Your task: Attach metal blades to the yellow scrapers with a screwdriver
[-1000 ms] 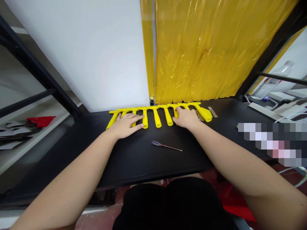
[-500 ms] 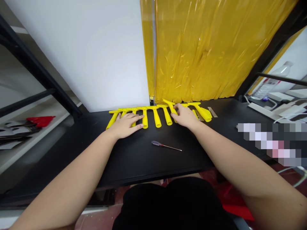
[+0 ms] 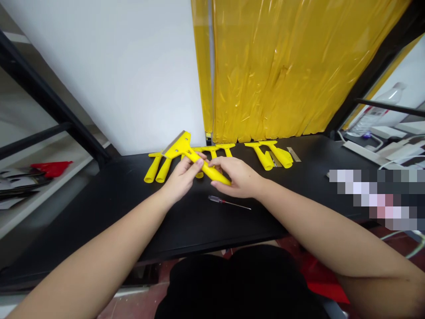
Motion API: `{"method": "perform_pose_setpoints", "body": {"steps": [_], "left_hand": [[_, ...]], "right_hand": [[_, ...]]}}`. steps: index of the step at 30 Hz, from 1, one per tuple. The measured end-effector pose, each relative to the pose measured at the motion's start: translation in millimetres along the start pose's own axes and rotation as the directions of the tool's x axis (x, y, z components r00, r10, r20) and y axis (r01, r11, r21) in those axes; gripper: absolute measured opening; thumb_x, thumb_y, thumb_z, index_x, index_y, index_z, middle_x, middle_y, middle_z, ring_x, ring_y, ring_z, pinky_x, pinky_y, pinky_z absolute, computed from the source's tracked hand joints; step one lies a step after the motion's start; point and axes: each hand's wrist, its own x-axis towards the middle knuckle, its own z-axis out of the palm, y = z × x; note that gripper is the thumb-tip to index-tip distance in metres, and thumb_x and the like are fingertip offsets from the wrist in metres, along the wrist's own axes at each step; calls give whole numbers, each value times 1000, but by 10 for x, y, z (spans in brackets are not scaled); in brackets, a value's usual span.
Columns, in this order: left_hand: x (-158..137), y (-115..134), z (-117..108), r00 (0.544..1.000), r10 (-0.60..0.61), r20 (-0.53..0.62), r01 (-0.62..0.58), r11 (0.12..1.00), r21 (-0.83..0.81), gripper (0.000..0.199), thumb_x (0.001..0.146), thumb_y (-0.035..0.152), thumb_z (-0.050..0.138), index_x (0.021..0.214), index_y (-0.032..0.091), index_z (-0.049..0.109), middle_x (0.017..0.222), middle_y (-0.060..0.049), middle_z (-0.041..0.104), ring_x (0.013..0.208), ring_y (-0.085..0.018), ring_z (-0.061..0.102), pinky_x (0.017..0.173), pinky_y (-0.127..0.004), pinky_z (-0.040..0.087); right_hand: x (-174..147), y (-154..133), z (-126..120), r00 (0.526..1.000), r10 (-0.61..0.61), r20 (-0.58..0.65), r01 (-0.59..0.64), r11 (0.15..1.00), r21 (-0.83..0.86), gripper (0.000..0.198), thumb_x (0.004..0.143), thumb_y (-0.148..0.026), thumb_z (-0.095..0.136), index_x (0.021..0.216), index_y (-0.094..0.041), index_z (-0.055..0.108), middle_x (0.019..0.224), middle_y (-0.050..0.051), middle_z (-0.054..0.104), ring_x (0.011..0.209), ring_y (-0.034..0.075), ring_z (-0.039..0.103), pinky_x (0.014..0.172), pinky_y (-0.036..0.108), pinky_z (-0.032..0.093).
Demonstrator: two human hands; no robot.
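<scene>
A yellow scraper with a metal blade along its wide head is held above the black table, tilted with its head up to the left. My left hand grips the upper handle, thumb on top. Around the lower end of the handle, my right hand has its fingers closed. Behind my hands several more yellow scrapers lie in a row, among them one at the left and one at the right; my hands partly hide the middle ones. A screwdriver with a clear handle lies nearer me.
A loose metal blade lies at the row's right end. Behind the table stand a white panel and a yellow plastic-wrapped one. Black frame bars rise on both sides. A plastic bottle stands at the right.
A scraper has been lifted from the row and brought between my hands. My left hand has left the row and moved right to grip it; my right hand has come nearer and left.
</scene>
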Motion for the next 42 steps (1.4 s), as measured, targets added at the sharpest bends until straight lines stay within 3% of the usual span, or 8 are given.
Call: {"method": "perform_pose_setpoints", "body": {"steps": [3, 6, 9, 12, 22, 27, 32, 42], "left_hand": [[8, 124, 0, 984, -151, -89, 133, 973, -188, 31, 93, 45, 74, 102, 19, 58, 94, 0, 64, 85, -16, 70, 76, -30, 61], [26, 253, -98, 958, -269, -104, 240, 943, -230, 34, 90, 43, 75, 103, 21, 51, 77, 6, 54, 59, -12, 62, 53, -27, 57], [16, 306, -213, 939, -344, -3, 343, 935, -88, 40, 90, 46, 74, 112, 21, 52, 70, 7, 52, 48, -10, 53, 41, -22, 46], [-14, 289, -271, 929, -367, 47, 358, 923, 145, 44, 89, 43, 77, 114, 22, 49, 62, 8, 53, 44, -10, 52, 40, -21, 46], [-81, 247, -324, 876, -451, 172, 315, 805, 503, 44, 86, 44, 80, 104, 24, 45, 79, 5, 57, 53, -11, 58, 41, -23, 52], [-116, 291, -258, 847, -420, 325, 177, 800, 573, 37, 81, 44, 85, 96, 19, 61, 74, 5, 58, 61, -11, 58, 54, -24, 53], [-114, 294, -142, 828, -360, 431, 23, 789, 614, 35, 82, 38, 85, 109, 19, 75, 94, -3, 76, 85, -17, 71, 76, -28, 56], [-102, 239, -67, 799, -207, 564, -296, 682, 669, 21, 92, 35, 78, 108, 21, 77, 106, -7, 76, 96, -21, 71, 87, -33, 54]], "right_hand": [[-18, -27, -72, 979, 136, 154, -151, 985, 88, 48, 93, -45, 73, 129, -19, 53, 95, 1, 64, 76, 17, 59, 73, 32, 47], [-59, -27, -157, 858, 247, 451, -318, 944, 88, 48, 87, -54, 79, 115, -21, 61, 87, -2, 63, 66, 13, 55, 61, 28, 40], [-69, -47, -181, 710, 266, 652, -381, 924, 38, 39, 84, -49, 83, 107, -21, 68, 84, -1, 67, 69, 14, 59, 62, 27, 40], [-46, -96, -167, 653, 294, 698, -442, 896, 36, 21, 92, -32, 75, 108, -20, 71, 81, -1, 70, 68, 13, 59, 63, 26, 41], [-52, -180, -247, 645, 184, 742, -441, 882, 165, 12, 86, -16, 70, 98, -17, 73, 89, 2, 69, 76, 13, 61, 68, 25, 46], [-102, -121, -424, 660, 36, 750, -615, 599, 513, 16, 89, -22, 78, 102, -14, 71, 86, 1, 72, 75, 12, 67, 69, 23, 52], [-149, -48, -469, 834, 54, 549, -536, 312, 784, 46, 96, -19, 74, 138, -18, 56, 100, 3, 76, 78, 13, 75, 74, 27, 61], [-91, 37, -284, 888, 442, 127, -362, 501, 786, 51, 94, -31, 77, 137, -26, 51, 102, 1, 70, 81, 17, 77, 75, 33, 67]]}}
